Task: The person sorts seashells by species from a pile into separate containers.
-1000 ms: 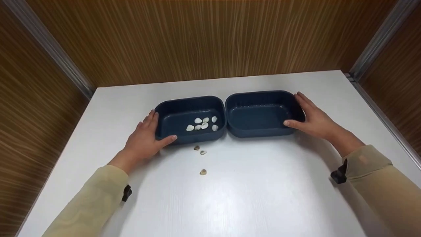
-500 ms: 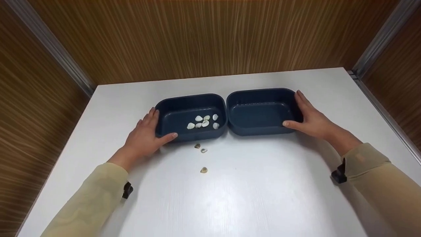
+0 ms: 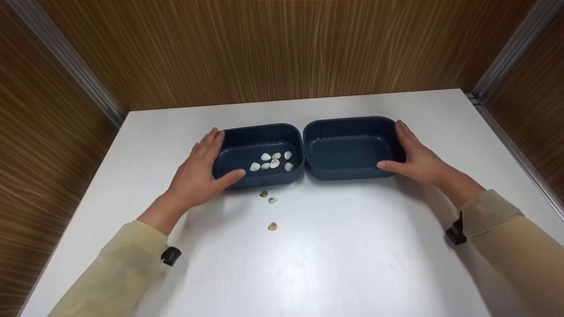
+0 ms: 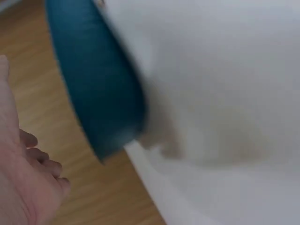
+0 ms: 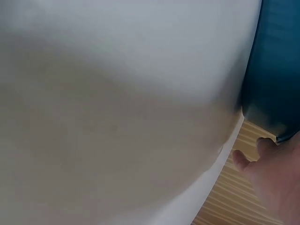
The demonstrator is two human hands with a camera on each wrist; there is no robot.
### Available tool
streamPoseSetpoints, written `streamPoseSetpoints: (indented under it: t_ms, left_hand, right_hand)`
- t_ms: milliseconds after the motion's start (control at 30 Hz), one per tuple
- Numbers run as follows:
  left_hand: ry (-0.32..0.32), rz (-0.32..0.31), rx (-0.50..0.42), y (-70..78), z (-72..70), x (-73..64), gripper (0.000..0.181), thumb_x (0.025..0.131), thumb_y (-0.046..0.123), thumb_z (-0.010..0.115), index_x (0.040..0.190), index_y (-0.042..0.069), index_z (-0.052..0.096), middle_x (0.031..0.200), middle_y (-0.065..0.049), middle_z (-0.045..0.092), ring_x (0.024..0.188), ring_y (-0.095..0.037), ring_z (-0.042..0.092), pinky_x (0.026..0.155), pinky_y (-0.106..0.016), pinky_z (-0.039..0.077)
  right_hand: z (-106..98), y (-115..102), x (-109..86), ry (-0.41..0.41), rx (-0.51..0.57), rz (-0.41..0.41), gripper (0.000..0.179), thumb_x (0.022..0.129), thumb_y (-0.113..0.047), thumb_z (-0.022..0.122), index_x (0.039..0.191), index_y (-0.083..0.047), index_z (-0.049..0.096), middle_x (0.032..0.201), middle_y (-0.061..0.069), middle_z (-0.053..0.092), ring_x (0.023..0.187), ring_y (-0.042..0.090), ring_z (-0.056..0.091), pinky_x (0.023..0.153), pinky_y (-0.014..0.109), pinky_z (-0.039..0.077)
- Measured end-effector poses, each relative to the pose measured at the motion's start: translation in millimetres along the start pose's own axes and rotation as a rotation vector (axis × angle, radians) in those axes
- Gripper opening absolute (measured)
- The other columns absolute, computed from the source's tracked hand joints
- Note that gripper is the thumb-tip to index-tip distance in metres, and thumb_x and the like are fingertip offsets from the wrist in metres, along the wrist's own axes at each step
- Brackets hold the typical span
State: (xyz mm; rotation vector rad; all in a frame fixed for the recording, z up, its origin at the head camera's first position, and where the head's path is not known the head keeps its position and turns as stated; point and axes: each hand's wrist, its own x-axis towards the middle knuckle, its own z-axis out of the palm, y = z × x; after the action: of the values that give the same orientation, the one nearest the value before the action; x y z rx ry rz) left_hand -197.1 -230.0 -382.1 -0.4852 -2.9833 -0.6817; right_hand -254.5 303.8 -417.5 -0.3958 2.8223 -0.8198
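Two dark blue rectangular containers stand side by side in the head view. The left container (image 3: 273,179) holds several whitish seashells (image 3: 275,164) on its floor. The right container (image 3: 352,174) has nothing in it. My left hand (image 3: 198,176) is at the left container's outer end, thumb over the front corner and fingers straight; the blurred left wrist view shows a gap between hand (image 4: 28,183) and container (image 4: 98,79). My right hand (image 3: 418,158) rests along the right container's outer end, fingers extended, thumb at the front rim. Three small brownish shells (image 3: 272,226) lie on the table in front.
The white table (image 3: 343,264) ends at a wood-grain panel (image 3: 282,53) behind. More wood panels with metal edge strips (image 3: 66,57) stand at left and right. A black wrist device (image 3: 171,256) shows at the left cuff, another (image 3: 456,232) at the right.
My left hand has shifted up and to the right, over the left container's end. The right hand, both containers and the shells keep their places; the view tips slightly.
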Motion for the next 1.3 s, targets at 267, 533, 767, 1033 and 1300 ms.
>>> streamPoseSetpoints:
  t_ms: [267, 533, 767, 1033, 1300]
  left_hand:
    - [0.055, 0.243, -0.151, 40.2, 11.2, -23.8, 0.090, 0.098, 0.056, 0.073, 0.167, 0.014, 0.035, 0.168, -0.006, 0.039, 0.154, -0.028, 0.038, 0.124, -0.051, 0.034]
    - [0.042, 0.319, -0.352, 51.0, 40.3, -38.8, 0.068, 0.093, 0.038, 0.085, 0.148, 0.007, 0.062, 0.126, -0.002, 0.076, 0.121, -0.016, 0.070, 0.106, -0.043, 0.054]
    - [-0.142, 0.204, -0.563, 48.8, 56.9, -43.0, 0.064, 0.092, 0.030, 0.086, 0.147, 0.005, 0.063, 0.124, -0.007, 0.076, 0.113, -0.019, 0.072, 0.100, -0.044, 0.056]
    - [-0.275, 0.094, -0.677, 35.4, 79.1, -41.5, 0.054, 0.093, 0.025, 0.086, 0.139, 0.003, 0.069, 0.120, -0.008, 0.076, 0.113, -0.024, 0.070, 0.102, -0.041, 0.056]
    - [-0.298, 0.123, -0.614, 23.5, 93.7, -36.2, 0.036, 0.090, 0.024, 0.089, 0.123, 0.013, 0.079, 0.114, 0.001, 0.069, 0.107, -0.019, 0.065, 0.096, -0.031, 0.053]
  right_hand:
    - [0.3, -4.3, -0.5, -0.009, 0.005, 0.014, 0.121, 0.095, -0.059, 0.072, 0.170, -0.016, -0.012, 0.177, 0.002, -0.017, 0.163, 0.035, -0.005, 0.126, 0.067, 0.010]
    - [0.7, -4.5, 0.3, -0.004, 0.018, 0.018, 0.121, 0.095, -0.059, 0.073, 0.170, -0.017, -0.012, 0.177, 0.003, -0.017, 0.163, 0.033, -0.007, 0.127, 0.066, 0.009]
    - [-0.4, -2.4, 0.6, 0.003, 0.018, 0.012, 0.121, 0.095, -0.058, 0.074, 0.170, -0.017, -0.012, 0.177, 0.003, -0.016, 0.163, 0.034, -0.005, 0.126, 0.066, 0.010]
    - [-0.5, -0.4, 0.3, 0.006, 0.024, 0.006, 0.121, 0.095, -0.056, 0.074, 0.170, -0.016, -0.012, 0.177, 0.003, -0.016, 0.163, 0.035, -0.005, 0.126, 0.066, 0.010]
    - [-0.5, -0.3, -0.1, 0.001, 0.027, 0.010, 0.120, 0.095, -0.056, 0.074, 0.170, -0.016, -0.011, 0.177, 0.003, -0.016, 0.163, 0.034, -0.005, 0.127, 0.066, 0.010]
